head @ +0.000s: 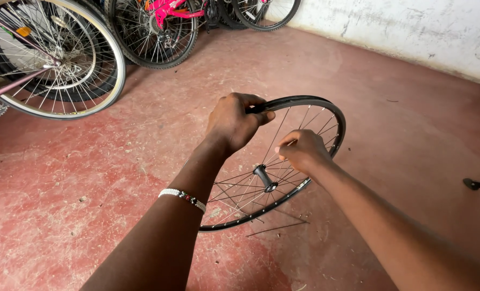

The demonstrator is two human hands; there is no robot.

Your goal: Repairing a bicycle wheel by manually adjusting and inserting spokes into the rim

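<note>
Black wheel rim (326, 110) upright, held between hands

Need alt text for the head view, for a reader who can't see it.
Two bare hands hold a black spoked bicycle wheel upright on a red floor: the left hand grips the top of the rim and the right hand pinches a spoke above the hub. Parked bicycles stand along the back.
</note>
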